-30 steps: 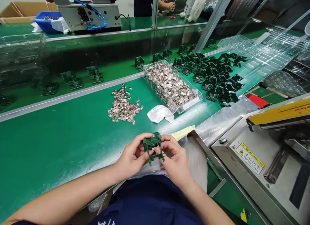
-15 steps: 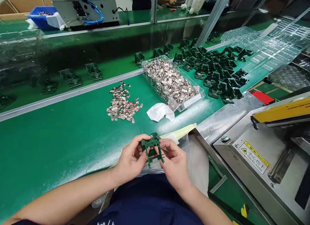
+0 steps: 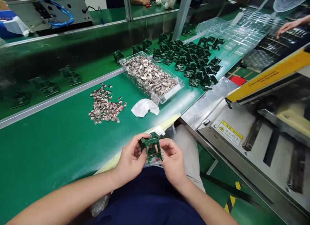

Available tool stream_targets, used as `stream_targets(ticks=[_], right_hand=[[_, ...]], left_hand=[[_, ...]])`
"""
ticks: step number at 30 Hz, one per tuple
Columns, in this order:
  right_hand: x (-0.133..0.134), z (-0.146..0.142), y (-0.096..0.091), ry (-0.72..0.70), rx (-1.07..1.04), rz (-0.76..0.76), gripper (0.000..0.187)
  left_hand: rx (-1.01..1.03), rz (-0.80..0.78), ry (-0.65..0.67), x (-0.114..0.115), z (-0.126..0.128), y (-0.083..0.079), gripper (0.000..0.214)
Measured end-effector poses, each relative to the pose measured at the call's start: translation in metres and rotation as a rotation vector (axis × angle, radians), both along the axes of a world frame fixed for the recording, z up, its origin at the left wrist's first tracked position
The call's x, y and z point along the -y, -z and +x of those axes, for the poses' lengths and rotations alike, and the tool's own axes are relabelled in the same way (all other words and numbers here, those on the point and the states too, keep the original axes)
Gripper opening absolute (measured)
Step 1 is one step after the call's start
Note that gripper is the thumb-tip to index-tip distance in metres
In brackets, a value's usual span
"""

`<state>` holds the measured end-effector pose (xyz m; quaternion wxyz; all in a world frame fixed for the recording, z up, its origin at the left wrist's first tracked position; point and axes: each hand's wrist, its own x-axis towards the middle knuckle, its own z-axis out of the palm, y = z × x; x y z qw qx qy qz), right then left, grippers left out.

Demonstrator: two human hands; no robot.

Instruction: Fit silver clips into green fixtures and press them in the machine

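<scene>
Both hands hold one small dark green plastic part (image 3: 151,148) just past the near edge of the green bench. My left hand (image 3: 130,158) pinches its left side, thumb on top. My right hand (image 3: 172,160) grips its right side with curled fingers. A loose pile of small metal clips (image 3: 104,103) lies on the green mat beyond my hands. To its right stands a clear tray (image 3: 169,91) heaped with the same clips. A white cloth (image 3: 144,107) lies in front of that tray.
Many dark green parts (image 3: 193,61) are heaped at the back right, with more (image 3: 72,77) spaced along the belt behind a metal rail. A metal press with a yellow bar (image 3: 266,77) stands at right. Clear blister trays (image 3: 237,37) lie far right; another person's hand (image 3: 287,26) reaches there.
The view has swung to the right and down, so bench items shifted left in frame. Both hands stay on the green part, which is turned slightly between the fingers.
</scene>
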<state>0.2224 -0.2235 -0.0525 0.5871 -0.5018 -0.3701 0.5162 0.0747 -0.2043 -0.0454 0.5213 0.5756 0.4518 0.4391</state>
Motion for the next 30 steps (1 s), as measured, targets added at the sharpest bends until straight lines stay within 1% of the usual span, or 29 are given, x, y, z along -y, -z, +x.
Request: stream_targets(ticks=[1,3,4,5,7,10,13,17,20,22,25,30], right_hand=[[0.004,0.007,0.007,0.056,0.02,-0.021,0.015],[0.007,0.019,0.024,0.164,0.056,-0.088,0.021],[0.007,0.024,0.033,0.181,0.07,-0.123,0.025],[0.004,0.026,0.041,0.169,0.079,-0.148,0.029],[-0.005,0.026,0.054,0.107,0.096,-0.16,0.035],[-0.022,0.016,0.061,0.075,0.121,-0.107,0.037],[-0.033,0.007,0.06,0.085,0.149,-0.049,0.037],[-0.036,0.005,0.063,0.106,0.191,0.023,0.037],[-0.033,0.011,0.071,0.094,0.203,0.06,0.037],[-0.029,0.017,0.077,0.066,0.197,0.072,0.038],[-0.023,0.022,0.084,0.038,0.174,0.077,0.039],[-0.02,0.017,0.086,0.051,0.148,0.061,0.036]], left_hand=[[0.029,-0.005,-0.007,-0.005,0.005,-0.002,0.032],[0.112,-0.011,-0.069,-0.021,0.017,-0.003,0.03],[0.162,-0.016,-0.107,-0.03,0.024,-0.003,0.032],[0.21,-0.026,-0.136,-0.039,0.032,-0.001,0.036],[0.286,-0.061,-0.151,-0.056,0.046,0.005,0.043],[0.352,-0.103,-0.14,-0.069,0.061,0.018,0.046],[0.355,-0.078,-0.144,-0.069,0.064,0.028,0.044],[0.276,0.016,-0.148,-0.066,0.063,0.034,0.037],[0.185,0.053,-0.184,-0.066,0.063,0.036,0.035],[0.154,0.029,-0.195,-0.067,0.064,0.037,0.036],[0.117,0.012,-0.178,-0.066,0.065,0.037,0.037],[-0.007,0.06,-0.159,-0.064,0.065,0.034,0.037]])
